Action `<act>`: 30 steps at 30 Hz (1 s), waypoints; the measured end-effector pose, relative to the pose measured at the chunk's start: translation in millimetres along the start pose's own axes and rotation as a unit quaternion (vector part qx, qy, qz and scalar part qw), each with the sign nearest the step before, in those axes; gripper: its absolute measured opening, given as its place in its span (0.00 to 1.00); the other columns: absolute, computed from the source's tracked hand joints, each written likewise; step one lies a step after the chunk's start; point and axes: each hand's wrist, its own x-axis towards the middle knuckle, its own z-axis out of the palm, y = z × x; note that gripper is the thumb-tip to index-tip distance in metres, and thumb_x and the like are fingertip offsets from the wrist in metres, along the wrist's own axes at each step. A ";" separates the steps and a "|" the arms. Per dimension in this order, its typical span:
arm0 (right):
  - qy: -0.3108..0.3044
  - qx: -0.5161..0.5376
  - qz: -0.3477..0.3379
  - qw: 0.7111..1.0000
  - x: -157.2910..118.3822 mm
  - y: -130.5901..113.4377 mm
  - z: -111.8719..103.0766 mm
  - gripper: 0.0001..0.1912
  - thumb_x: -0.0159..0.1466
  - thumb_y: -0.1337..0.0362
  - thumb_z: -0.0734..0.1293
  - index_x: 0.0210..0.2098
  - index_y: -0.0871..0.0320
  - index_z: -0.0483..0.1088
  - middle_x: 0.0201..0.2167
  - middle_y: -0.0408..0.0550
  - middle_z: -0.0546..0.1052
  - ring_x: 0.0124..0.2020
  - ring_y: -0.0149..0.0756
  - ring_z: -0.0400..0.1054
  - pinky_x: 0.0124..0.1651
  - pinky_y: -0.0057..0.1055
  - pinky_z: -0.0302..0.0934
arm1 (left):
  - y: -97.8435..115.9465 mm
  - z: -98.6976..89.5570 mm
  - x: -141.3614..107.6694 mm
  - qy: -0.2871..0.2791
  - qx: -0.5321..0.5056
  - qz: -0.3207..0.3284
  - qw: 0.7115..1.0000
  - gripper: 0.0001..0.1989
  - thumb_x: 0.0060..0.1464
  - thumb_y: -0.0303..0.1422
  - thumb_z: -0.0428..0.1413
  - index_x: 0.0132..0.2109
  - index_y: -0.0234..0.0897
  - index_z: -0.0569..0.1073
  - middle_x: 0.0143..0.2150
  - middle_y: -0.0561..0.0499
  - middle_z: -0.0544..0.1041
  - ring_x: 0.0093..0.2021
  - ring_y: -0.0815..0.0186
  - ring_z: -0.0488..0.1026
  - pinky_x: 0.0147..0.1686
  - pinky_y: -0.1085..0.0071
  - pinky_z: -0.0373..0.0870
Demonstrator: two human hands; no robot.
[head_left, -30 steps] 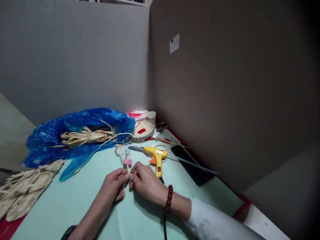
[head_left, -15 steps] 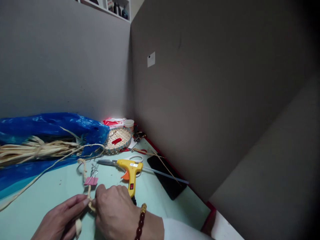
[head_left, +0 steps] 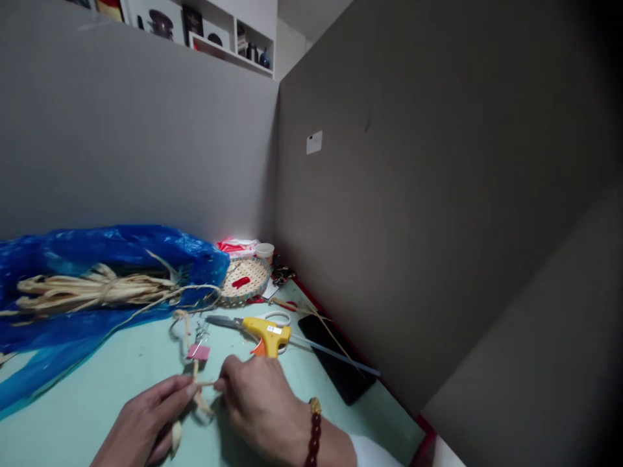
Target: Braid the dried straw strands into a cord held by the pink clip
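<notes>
A thin pale raffia braid (head_left: 196,370) runs down from a pink binder clip (head_left: 198,352) that grips it on the pale green tabletop. My left hand (head_left: 150,415) pinches the braid just below the clip between thumb and forefinger, and a flat strand shows under its fingers. To the right, my right hand (head_left: 263,405), with a dark red bead bracelet (head_left: 315,434) on its wrist, pinches one raffia strand (head_left: 207,383) stretched out sideways from the braid. A loose strand end hangs between the two hands. Beyond the clip, the braid's other end curls on the table.
A yellow glue gun (head_left: 265,332) with a clear glue stick lies over scissors (head_left: 226,321), behind my right hand. Further right is a black phone (head_left: 335,363). At the back are a raffia bundle (head_left: 104,288) on blue plastic (head_left: 131,243) and a woven tray (head_left: 248,272). Grey partitions close the corner.
My right hand has moved away from my left, drawing a strand taut to the right. The long strand at the left has slid inward. The whole view has shifted.
</notes>
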 end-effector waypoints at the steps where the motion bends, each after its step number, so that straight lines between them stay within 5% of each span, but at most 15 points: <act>1: -0.003 0.005 0.002 1.000 -2.1 0.2 -1.8 0.08 0.64 0.64 0.58 0.34 0.58 0.68 0.24 0.49 0.77 0.23 0.39 0.71 0.22 0.30 0.46 | 2.5 1.2 -1.5 -0.020 -0.020 -0.003 1.000 0.18 0.37 0.46 0.64 0.28 0.37 0.71 0.14 0.60 0.62 0.13 0.78 0.49 0.15 0.80 0.43; 6: -0.045 -0.001 -0.002 0.999 -3.8 -4.2 -9.6 0.10 0.66 0.65 0.57 0.32 0.59 0.69 0.22 0.49 0.76 0.21 0.37 0.69 0.23 0.31 0.44 | 6.8 3.1 -4.1 -0.036 -0.054 -0.010 0.998 0.18 0.38 0.45 0.63 0.28 0.34 0.71 0.14 0.63 0.57 0.12 0.81 0.43 0.15 0.80 0.36; 10: -0.061 0.016 0.055 0.997 3.7 13.5 -43.4 0.13 0.70 0.65 0.54 0.36 0.58 0.68 0.28 0.47 0.78 0.27 0.33 0.72 0.28 0.25 0.53 | 5.4 0.4 -4.4 -0.025 -0.056 -0.013 0.998 0.17 0.40 0.45 0.62 0.27 0.34 0.71 0.14 0.61 0.60 0.12 0.81 0.44 0.15 0.79 0.35; 12: -0.012 -0.107 0.145 0.984 7.7 35.5 -64.7 0.13 0.71 0.60 0.55 0.42 0.59 0.67 0.30 0.51 0.78 0.31 0.37 0.73 0.30 0.27 0.56 | 5.6 -0.4 -4.3 -0.027 -0.054 -0.015 0.998 0.17 0.40 0.45 0.61 0.27 0.34 0.71 0.14 0.60 0.62 0.11 0.80 0.44 0.15 0.78 0.35; 15: -0.045 -0.235 0.230 0.943 11.2 73.9 -82.6 0.11 0.69 0.62 0.57 0.45 0.62 0.66 0.32 0.56 0.77 0.34 0.44 0.75 0.31 0.30 0.59 | 7.7 -0.4 -4.2 -0.025 -0.058 -0.020 0.998 0.16 0.40 0.44 0.62 0.28 0.34 0.71 0.14 0.61 0.62 0.11 0.80 0.44 0.15 0.77 0.35; 20: -0.103 -0.249 0.251 0.930 12.2 112.8 -69.3 0.09 0.67 0.67 0.61 0.43 0.64 0.70 0.36 0.55 0.76 0.38 0.41 0.74 0.39 0.35 0.65 | 9.0 -1.7 -4.4 -0.041 -0.072 -0.019 0.996 0.18 0.41 0.45 0.62 0.28 0.33 0.72 0.13 0.63 0.58 0.12 0.82 0.43 0.16 0.78 0.33; 30: -0.132 -0.237 0.264 0.926 18.7 117.2 -51.0 0.16 0.66 0.60 0.64 0.50 0.62 0.67 0.48 0.52 0.71 0.45 0.39 0.69 0.46 0.41 0.66 | -0.8 -3.8 2.7 -0.044 -0.027 -0.004 0.999 0.20 0.40 0.49 0.61 0.28 0.34 0.71 0.14 0.59 0.63 0.10 0.81 0.44 0.15 0.79 0.33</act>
